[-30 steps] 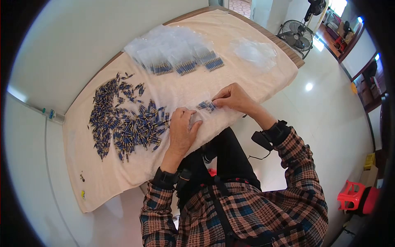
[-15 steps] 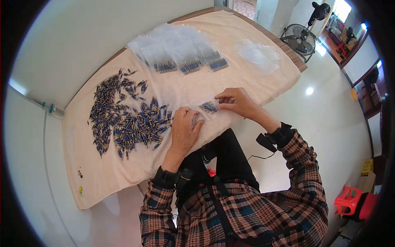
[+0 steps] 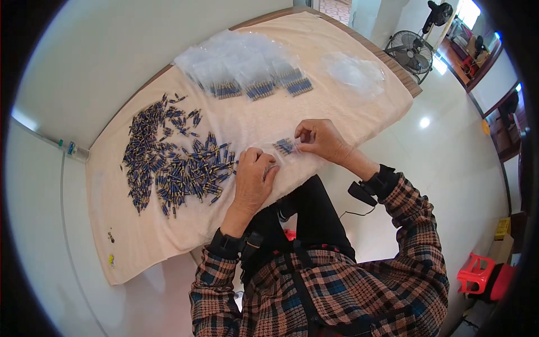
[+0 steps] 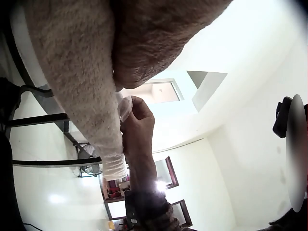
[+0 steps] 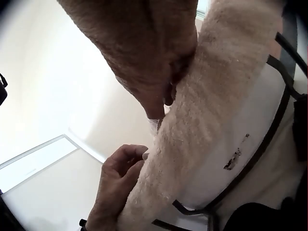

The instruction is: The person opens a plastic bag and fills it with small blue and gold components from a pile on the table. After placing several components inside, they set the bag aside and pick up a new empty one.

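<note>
A clear plastic bag (image 3: 275,159) with a small row of blue-and-gold plug-like pieces (image 3: 284,146) in it lies at the table's near edge, between the two hands. My left hand (image 3: 252,178) holds the bag's left end, its thumb and fingers bent around the film. At the other end my right hand (image 3: 327,141) pinches the bag between thumb and fingertips, close beside the pieces. In the left wrist view the right hand (image 4: 139,131) grips a bit of clear film. The right wrist view shows the left hand (image 5: 118,178) with thumb and fingers bent at the towel's edge.
A big heap of loose blue-and-gold pieces (image 3: 188,174) covers the towel's left side. Filled bags (image 3: 247,70) overlap along the back, and flat clear bags (image 3: 355,74) lie at the back right. A cream towel (image 3: 337,33) covers the table. A fan (image 3: 410,53) stands beyond.
The right hand has shifted slightly right along the bag, its fingers now more bent at the bag's end. The left hand stays at its end. The camera view moved slightly.
</note>
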The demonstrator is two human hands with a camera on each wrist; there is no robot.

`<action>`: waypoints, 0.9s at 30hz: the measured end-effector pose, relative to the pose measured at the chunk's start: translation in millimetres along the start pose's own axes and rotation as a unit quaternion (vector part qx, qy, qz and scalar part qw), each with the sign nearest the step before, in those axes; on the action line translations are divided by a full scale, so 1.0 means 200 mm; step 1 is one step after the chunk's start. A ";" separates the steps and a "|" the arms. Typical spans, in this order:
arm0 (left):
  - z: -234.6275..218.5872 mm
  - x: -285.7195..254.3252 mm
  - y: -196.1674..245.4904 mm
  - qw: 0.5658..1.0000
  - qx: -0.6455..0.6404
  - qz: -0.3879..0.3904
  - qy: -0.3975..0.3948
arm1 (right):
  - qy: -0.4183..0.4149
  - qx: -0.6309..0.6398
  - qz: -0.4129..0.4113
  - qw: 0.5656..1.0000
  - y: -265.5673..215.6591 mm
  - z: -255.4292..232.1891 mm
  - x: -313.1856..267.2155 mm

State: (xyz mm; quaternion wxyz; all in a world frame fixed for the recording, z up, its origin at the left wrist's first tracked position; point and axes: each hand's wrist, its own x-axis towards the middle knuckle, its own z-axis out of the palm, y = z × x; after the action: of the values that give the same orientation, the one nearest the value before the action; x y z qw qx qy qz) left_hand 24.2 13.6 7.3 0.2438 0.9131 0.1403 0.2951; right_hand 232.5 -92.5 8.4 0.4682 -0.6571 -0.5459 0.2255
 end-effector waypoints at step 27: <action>-0.01 -0.02 0.03 0.995 0.071 0.057 -0.033 | 0.018 -0.263 -0.009 0.964 -0.06 0.03 0.12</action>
State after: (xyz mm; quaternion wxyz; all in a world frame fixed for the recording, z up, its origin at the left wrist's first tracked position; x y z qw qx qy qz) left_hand 21.5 7.4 9.6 0.1657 0.9439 0.1005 0.2673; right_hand 227.9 -68.5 20.8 0.2905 -0.7565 -0.5832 0.0575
